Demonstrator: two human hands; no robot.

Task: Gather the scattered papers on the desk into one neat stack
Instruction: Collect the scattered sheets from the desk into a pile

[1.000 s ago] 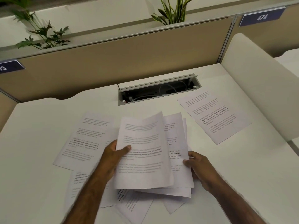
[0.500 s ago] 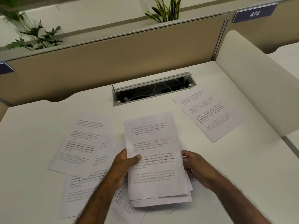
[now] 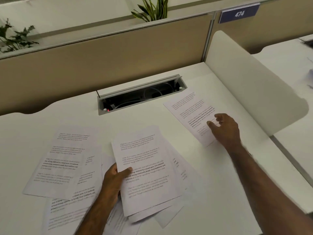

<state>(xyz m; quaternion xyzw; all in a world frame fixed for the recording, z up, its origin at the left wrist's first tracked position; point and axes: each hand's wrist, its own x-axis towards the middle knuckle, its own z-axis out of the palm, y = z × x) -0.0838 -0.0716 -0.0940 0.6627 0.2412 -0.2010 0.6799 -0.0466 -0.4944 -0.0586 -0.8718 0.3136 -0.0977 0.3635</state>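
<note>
My left hand (image 3: 115, 180) grips the left edge of a small stack of printed sheets (image 3: 147, 170), thumb on top, held just above the white desk (image 3: 220, 192). Under and beside it lie more loose printed sheets (image 3: 55, 163), overlapping at the left, with others (image 3: 67, 207) at the near left. A single printed sheet (image 3: 188, 109) lies apart at the right. My right hand (image 3: 223, 129) hovers over that sheet's near end with fingers spread, holding nothing. Whether the fingertips touch the paper is unclear.
An open cable tray (image 3: 140, 97) is sunk into the desk behind the papers. A white curved divider (image 3: 250, 85) stands along the right side, and a tan partition (image 3: 105, 56) closes the back. Plants (image 3: 152, 9) sit above the partition.
My right hand let go of the stack and moved right and away to the lone sheet. My left hand keeps the stack, now tilted slightly.
</note>
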